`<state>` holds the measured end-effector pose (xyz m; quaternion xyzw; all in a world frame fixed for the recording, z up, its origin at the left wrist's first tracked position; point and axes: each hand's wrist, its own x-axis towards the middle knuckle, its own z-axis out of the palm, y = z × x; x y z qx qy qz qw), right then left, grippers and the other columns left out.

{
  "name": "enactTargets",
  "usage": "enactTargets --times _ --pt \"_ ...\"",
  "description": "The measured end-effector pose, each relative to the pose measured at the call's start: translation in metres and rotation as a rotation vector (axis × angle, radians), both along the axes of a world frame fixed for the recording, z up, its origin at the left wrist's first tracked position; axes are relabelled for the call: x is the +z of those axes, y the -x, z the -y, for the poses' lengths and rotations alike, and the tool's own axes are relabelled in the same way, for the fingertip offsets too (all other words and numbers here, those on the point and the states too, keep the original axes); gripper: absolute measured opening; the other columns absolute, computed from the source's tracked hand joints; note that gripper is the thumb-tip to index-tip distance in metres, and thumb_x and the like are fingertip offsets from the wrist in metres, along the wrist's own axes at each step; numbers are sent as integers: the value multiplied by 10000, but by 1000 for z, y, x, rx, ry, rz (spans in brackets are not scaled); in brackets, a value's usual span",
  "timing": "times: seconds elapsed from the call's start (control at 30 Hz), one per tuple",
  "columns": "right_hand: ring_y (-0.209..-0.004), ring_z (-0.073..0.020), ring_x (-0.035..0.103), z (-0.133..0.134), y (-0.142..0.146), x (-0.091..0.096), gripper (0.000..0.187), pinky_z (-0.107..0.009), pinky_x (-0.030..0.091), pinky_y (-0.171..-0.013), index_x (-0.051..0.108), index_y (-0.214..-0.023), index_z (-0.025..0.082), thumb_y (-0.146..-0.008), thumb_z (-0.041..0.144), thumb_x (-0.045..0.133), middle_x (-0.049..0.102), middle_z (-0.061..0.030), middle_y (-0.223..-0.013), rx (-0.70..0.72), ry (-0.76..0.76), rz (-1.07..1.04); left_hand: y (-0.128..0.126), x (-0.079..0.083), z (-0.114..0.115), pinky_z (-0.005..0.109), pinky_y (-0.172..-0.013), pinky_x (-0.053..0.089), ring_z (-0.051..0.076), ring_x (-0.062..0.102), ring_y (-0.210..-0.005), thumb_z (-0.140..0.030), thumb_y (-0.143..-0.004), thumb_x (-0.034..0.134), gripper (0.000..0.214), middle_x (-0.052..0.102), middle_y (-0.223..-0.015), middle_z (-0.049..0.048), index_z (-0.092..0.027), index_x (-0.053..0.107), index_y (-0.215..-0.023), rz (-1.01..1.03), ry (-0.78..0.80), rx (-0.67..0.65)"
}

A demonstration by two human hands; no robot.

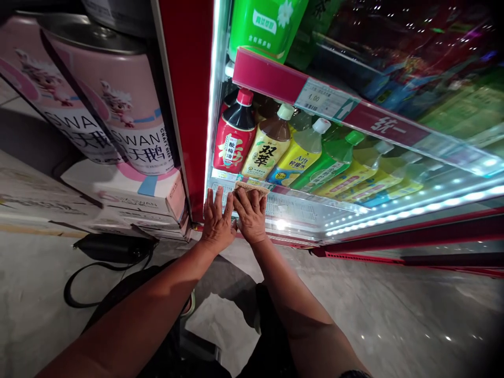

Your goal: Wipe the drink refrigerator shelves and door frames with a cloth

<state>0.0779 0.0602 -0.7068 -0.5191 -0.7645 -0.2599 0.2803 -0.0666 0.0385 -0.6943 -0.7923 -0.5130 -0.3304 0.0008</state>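
My right hand (251,214) is bent over a tan, rough-textured cloth (254,188), its fingers pressing on it at the front of the lit drinks cooler's bottom shelf. Beside it, my left hand (217,219) has its fingers spread and nothing in them, near the cooler's left front corner. Just behind the hands stand a red-capped bottle (234,139) with a red label and a pale-yellow-labelled bottle (268,144). To their right come a yellow-and-blue-labelled bottle (297,155) and a green bottle (331,157). Part of the cloth is hidden under my right fingers.
A price rail (271,79) crosses above the bottles. Left of the cooler's red frame (183,100), large pink cans (129,100) stand on a white carton (134,191). A black bag (114,248) with a strap lies on the grey floor (394,315).
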Motion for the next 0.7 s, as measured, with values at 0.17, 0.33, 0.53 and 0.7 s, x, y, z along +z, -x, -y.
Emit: enactTargets --times 0.17,0.33,0.53,0.7 --pt "-1628 -262 101 -8 4 10 532 -556 -63 -1308 549 -1500 359 -978 260 524 552 3 -1566 -32 -73 -5 3 9 -1 683 -1239 202 449 8 -1593 -209 -802 709 1050 30 -1718 268 -122 100 -1653 25 60 38" --pt "-1563 -208 322 -7 0 14 537 -449 -47 -1322 487 -1537 389 -1008 300 508 595 32 -1526 106 82 159 4 15 -1 683 -1253 157 452 46 -1593 -185 -772 710 1009 108 -1703 287 -59 192 -1628 51 118 106" --pt "-1535 -235 382 -12 13 30 554 -491 33 -1322 436 -1569 376 -1023 294 481 539 4 -1576 76 174 136 6 19 3 678 -1251 182 438 57 -1598 -196 -761 709 1052 31 -1711 276 -53 140 -1634 82 130 134" --pt "-1495 -203 439 -15 20 37 564 -439 131 -1318 463 -1560 332 -1006 232 492 571 -9 -1548 228 194 184 8 22 8 657 -1247 229 418 154 -1591 -158 -758 650 1012 110 -1708 267 -45 156 -1634 68 191 160"
